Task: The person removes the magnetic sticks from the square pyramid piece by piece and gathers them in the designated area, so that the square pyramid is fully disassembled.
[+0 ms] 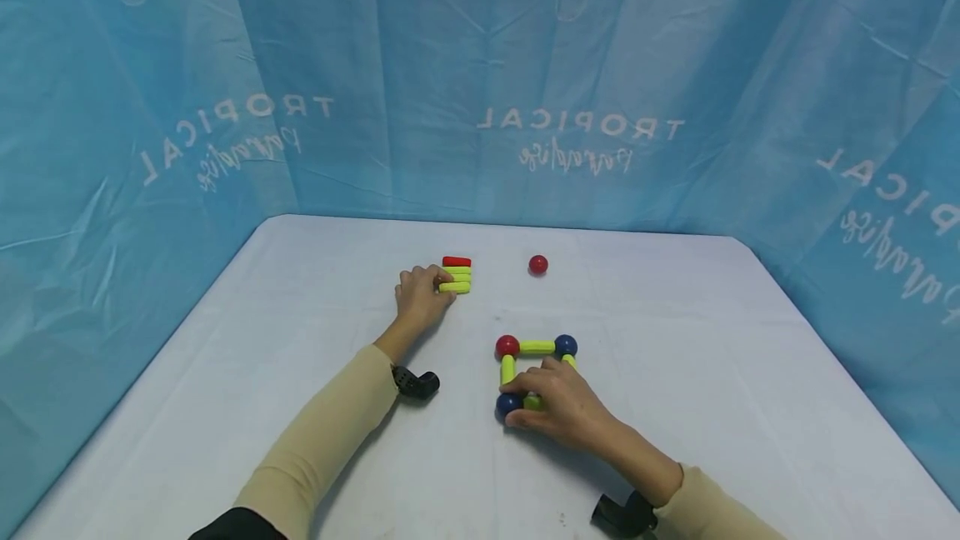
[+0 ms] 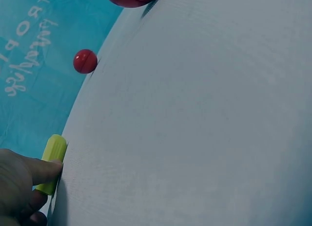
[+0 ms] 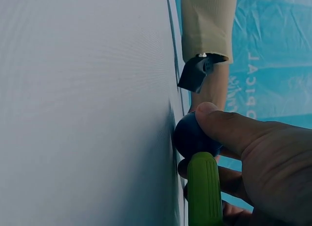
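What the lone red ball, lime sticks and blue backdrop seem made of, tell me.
Red ball: probably glossy plastic, from its bright highlight and seam line, though painted metal is possible.
Lime sticks: likely satin plastic, ridged lengthwise.
Blue backdrop: thin plastic or fabric, given its creases and sheen.

The counter [image 1: 337, 273] is white and faintly creased, with rounded far corners. Toward its far edge, a little left of centre, three yellow sticks [image 1: 462, 277] lie side by side, with a red stick [image 1: 457, 262] just beyond them. Apart to their right lies a loose red ball [image 1: 537, 264]. Nearer sits a frame [image 1: 507, 368] of balls and sticks: a second red ball [image 1: 507, 346] at the far left corner, a blue ball [image 1: 566, 345] at the far right, another at the near left. The near right corner is hidden, so I can't tell what is there.
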Available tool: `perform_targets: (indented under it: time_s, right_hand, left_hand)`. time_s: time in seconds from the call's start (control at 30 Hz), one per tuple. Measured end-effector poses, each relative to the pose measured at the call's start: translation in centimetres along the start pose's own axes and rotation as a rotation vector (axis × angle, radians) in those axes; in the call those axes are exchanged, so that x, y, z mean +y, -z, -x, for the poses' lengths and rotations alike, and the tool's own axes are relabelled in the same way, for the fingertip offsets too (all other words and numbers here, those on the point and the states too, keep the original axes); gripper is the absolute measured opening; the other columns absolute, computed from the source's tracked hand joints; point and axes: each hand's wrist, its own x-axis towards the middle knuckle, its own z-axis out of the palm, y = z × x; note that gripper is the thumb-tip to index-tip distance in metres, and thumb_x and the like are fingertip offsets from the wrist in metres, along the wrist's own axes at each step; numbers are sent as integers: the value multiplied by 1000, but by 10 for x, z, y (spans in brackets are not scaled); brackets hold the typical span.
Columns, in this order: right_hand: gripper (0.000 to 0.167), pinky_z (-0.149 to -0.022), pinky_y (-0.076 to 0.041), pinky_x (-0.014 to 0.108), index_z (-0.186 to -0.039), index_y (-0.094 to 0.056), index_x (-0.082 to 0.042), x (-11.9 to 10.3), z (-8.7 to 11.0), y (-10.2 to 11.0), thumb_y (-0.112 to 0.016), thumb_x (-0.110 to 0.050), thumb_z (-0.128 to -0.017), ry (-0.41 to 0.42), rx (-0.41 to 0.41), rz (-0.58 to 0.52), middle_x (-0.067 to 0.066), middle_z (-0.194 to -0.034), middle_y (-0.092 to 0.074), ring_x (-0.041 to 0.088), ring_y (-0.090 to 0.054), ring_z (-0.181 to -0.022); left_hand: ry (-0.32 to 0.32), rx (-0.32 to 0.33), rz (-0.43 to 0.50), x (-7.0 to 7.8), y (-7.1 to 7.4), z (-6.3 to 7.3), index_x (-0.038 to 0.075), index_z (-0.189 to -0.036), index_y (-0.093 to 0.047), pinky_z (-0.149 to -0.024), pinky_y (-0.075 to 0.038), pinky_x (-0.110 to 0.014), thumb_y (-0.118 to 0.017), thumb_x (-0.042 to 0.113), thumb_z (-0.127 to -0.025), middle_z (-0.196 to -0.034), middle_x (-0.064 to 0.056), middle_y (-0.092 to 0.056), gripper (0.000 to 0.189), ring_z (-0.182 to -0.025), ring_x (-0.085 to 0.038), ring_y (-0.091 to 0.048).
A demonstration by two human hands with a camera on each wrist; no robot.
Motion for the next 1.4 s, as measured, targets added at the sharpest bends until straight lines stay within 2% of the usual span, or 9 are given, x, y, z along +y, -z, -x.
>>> perform_targets:
  time_s: [0.17, 0.3, 0.57, 0.67, 0.8, 0.97, 1.13, 1.27, 1.4]
  right_hand:
    - [40, -74, -33, 26, -111, -69, -30, -2, 1, 0, -74, -47, -75, 4, -14, 43, -13, -101, -71, 5, -42, -83]
    - [44, -79, -33, 30, -111, -68, -28, 1, 4, 5, -77, -47, -72, -3, 13, 68, -13, -96, -70, 6, -41, -86]
    - [33, -84, -34, 36, -100, -73, -22, 15, 14, 13, -80, -38, -72, -13, 37, 84, -13, -89, -71, 6, -40, -85]
    - [28, -85, -33, 37, -97, -73, -23, 17, 15, 12, -79, -36, -73, -6, 29, 68, -13, -87, -71, 5, -40, -85]
    - [23, -86, -33, 38, -94, -74, -24, 18, 16, 11, -78, -34, -74, 5, 30, 53, -14, -85, -70, 5, -40, -84]
    - [22, -86, -33, 37, -94, -74, -24, 18, 16, 10, -78, -34, -75, 12, 35, 59, -15, -84, -69, 4, -40, -84]
    - [22, -86, -32, 36, -93, -74, -25, 17, 15, 9, -79, -33, -74, 13, 43, 71, -16, -84, -69, 4, -40, -84]
    - [21, -86, -33, 37, -92, -74, -24, 16, 15, 9, -78, -34, -74, 15, 50, 67, -15, -84, -70, 4, -40, -83]
    - [21, -87, -33, 38, -93, -74, -24, 15, 15, 8, -78, -34, -75, 22, 50, 56, -14, -85, -70, 4, -40, -82]
  left_hand:
    - [10, 1, 4, -1, -2, -1, 15, -105, -63, -88, -31, -44, -70, 20, -83, -98, -8, -53, 24, -105, -27, -40]
    - [6, 7, 7, 0, -1, 0, 15, -105, -63, -89, -31, -44, -70, 20, -83, -98, -8, -53, 24, -105, -27, -40]
    - [11, 8, 27, 0, 2, 0, 14, -107, -62, -88, -31, -43, -70, 19, -82, -99, -9, -54, 27, -105, -26, -39]
    - [-1, 16, 47, 3, 4, 5, 14, -110, -61, -86, -32, -42, -71, 19, -81, -102, -9, -54, 31, -105, -26, -39]
    - [-47, -35, 130, 15, 13, 32, 14, -111, -63, -83, -34, -40, -72, 21, -81, -104, -9, -57, 32, -103, -25, -41]
    - [-121, -196, 291, 31, 25, 92, 15, -113, -64, -80, -37, -34, -69, 25, -85, -103, -5, -61, 30, -102, -23, -46]
    - [-231, -325, 349, 36, 28, 143, 20, -117, -64, -79, -35, -32, -72, 30, -82, -104, -2, -63, 37, -101, -21, -46]
    - [-281, -401, 351, 38, 22, 162, 22, -117, -65, -81, -29, -34, -74, 34, -79, -103, 1, -63, 41, -98, -18, -43]
    - [-284, -421, 315, 41, 17, 166, 24, -115, -65, -82, -26, -36, -76, 33, -78, -100, 6, -62, 40, -96, -16, -43]
